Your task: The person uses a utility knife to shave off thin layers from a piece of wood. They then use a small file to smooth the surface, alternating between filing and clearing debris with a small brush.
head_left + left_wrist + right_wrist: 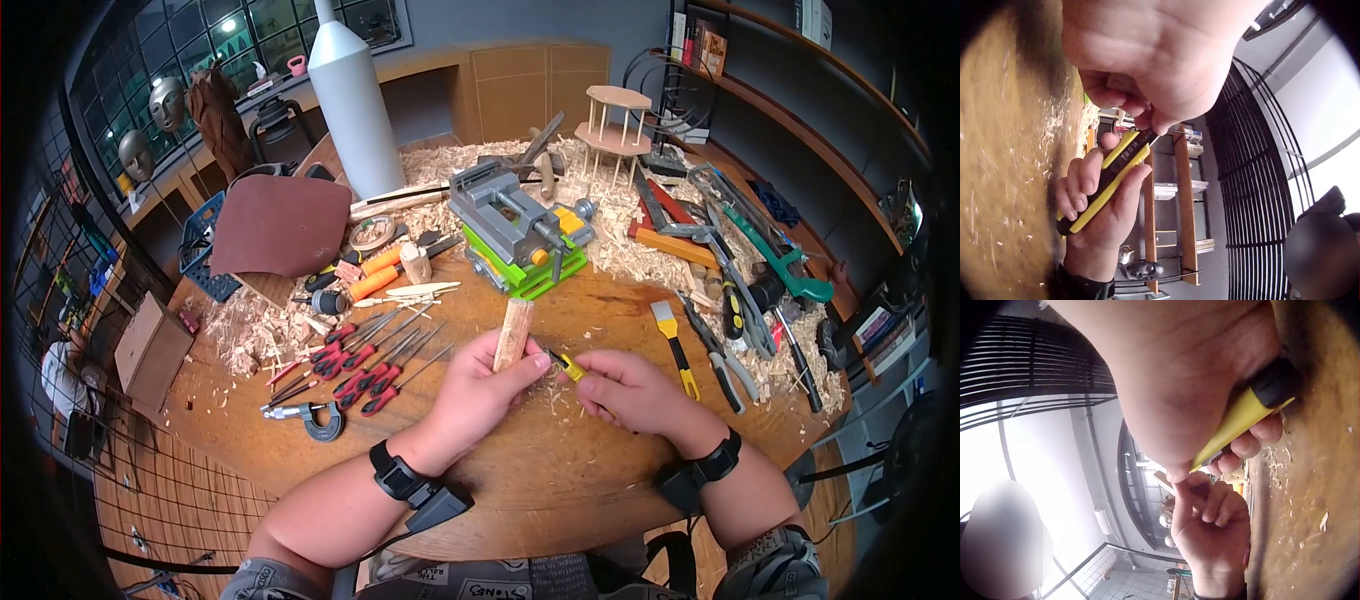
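Note:
My left hand (472,398) grips a squared stick of pale wood (514,335), which stands up out of the fist above the table. In my right hand (630,393) is a yellow-and-black utility knife (1113,179), its front end pointing at the left thumb. Knife tip and left thumb meet closely near the stick's lower part; the blade itself is mostly hidden. The left wrist view shows the right fingers (1080,181) wrapped along the knife handle. From the right wrist, its black butt end (1276,383) sticks out behind the palm.
Red-handled files (372,372) and a micrometer (318,420) lie to the left. Ahead stands a grey vise (510,215) on a green base. To the right are a yellow-handled scraper (676,345), pliers (722,372) and a green-handled saw (790,272). Wood shavings (610,260) cover the table's far part.

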The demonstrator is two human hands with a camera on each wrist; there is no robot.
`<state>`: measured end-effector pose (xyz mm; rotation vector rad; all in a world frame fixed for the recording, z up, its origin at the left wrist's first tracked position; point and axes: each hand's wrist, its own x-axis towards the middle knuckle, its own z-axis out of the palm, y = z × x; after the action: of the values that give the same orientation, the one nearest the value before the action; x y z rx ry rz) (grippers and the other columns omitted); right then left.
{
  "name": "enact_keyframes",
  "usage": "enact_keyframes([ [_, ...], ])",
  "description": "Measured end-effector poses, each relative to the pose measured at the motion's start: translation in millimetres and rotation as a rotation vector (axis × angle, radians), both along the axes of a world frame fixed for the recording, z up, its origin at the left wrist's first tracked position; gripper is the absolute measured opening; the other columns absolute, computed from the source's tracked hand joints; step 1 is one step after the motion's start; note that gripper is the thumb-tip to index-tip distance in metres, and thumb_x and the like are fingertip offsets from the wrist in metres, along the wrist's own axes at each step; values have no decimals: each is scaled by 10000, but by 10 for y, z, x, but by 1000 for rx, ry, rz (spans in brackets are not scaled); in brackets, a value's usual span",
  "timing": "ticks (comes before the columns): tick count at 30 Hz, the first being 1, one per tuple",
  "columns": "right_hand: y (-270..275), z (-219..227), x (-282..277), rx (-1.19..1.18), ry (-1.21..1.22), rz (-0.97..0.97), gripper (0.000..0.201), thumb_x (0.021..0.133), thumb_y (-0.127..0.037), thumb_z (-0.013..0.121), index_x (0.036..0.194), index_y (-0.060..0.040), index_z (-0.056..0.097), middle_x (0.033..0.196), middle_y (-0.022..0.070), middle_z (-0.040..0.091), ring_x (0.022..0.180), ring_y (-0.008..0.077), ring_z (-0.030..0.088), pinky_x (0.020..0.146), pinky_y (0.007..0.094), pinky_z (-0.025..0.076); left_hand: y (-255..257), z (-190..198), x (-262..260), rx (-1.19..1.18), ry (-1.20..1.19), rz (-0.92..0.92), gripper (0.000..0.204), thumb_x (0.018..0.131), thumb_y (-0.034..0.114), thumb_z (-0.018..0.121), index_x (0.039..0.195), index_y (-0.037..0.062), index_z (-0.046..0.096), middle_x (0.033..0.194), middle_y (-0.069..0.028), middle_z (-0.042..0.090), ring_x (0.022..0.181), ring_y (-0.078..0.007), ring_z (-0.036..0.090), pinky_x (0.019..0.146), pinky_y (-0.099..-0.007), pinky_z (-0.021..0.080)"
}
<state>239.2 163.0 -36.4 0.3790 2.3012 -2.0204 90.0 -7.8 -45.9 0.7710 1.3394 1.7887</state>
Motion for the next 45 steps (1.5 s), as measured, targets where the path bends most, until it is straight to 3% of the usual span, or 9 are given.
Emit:
enact_keyframes([
  [18, 71, 41, 28, -541, -3, -44, 505, 1081, -410, 388, 1212, 50, 547, 690, 88, 558, 482, 145, 506, 436, 289, 423, 33, 34, -19, 50, -304, -23, 192, 993, 177, 649, 1146, 101, 563, 815, 34, 568, 610, -35, 479, 538, -204, 371],
  [20, 48, 47, 38, -447, -79, 23, 476, 1083, -415, 388, 1246, -17, 591, 736, 38, 580, 510, 112, 515, 456, 256, 429, 50, 46, 71, -1, 132, 105, 224, 991, 225, 665, 1102, 66, 552, 822, 49, 550, 662, -16, 471, 554, -192, 374],
  [24, 0, 42, 44, -479, -105, 122, 444, 1080, -392, 413, 1249, -24, 597, 740, 25, 580, 525, 93, 517, 456, 239, 421, 44, -95, -3, 2, 360, 194, 256, 988, 247, 671, 1105, 60, 540, 844, 51, 534, 703, -11, 463, 576, -198, 378],
  [28, 35, 47, 59, -443, -82, 175, 419, 1087, -360, 404, 1249, -28, 603, 732, 11, 564, 526, 73, 504, 452, 222, 404, -12, 7, -128, 20, -65, 166, 292, 1056, 346, 493, 1160, 76, 528, 820, 12, 541, 583, -82, 435, 550, -240, 358],
  [31, 95, -36, 28, -395, 41, -47, 385, 1054, -333, 501, 1220, -5, 615, 768, 66, 624, 574, 152, 588, 516, 275, 472, -26, -52, -202, 151, -433, -20, 393, 1083, 381, 332, 1214, 67, 527, 896, -42, 568, 614, -138, 469, 597, -277, 394],
  [33, 110, -125, -14, 761, 467, -261, 379, 973, -305, 641, 1176, 14, 622, 866, 157, 689, 717, 298, 681, 647, 362, 536, 10, -19, -128, 147, -477, -114, 391, 1083, 332, 335, 1318, 64, 496, 923, -46, 578, 667, -145, 494, 644, -282, 417],
  [36, 69, -28, 4, 952, 488, -310, 404, 884, -260, 740, 1151, 19, 620, 970, 218, 697, 886, 397, 685, 764, 422, 542, -14, 84, -15, 171, -481, -166, 406, 1077, 251, 363, 1444, 86, 421, 991, -57, 592, 755, -156, 543, 705, -285, 454],
  [39, 78, -46, 17, 890, 463, -318, 341, 879, -158, 737, 1145, 18, 618, 945, 185, 687, 866, 324, 689, 771, 357, 523, -23, 101, 7, 224, -537, -249, 428, 1073, 212, 376, 1487, 103, 380, 1032, -67, 598, 802, -169, 566, 730, -293, 471],
  [45, 71, -53, 5, 864, 525, -334, 381, 875, -229, 748, 1146, 9, 623, 965, 219, 696, 881, 389, 690, 754, 417, 542, -6, -16, -55, 269, -580, -314, 457, 1064, 173, 400, 1513, 111, 342, 1140, -103, 612, 928, -211, 610, 838, -339, 515],
])
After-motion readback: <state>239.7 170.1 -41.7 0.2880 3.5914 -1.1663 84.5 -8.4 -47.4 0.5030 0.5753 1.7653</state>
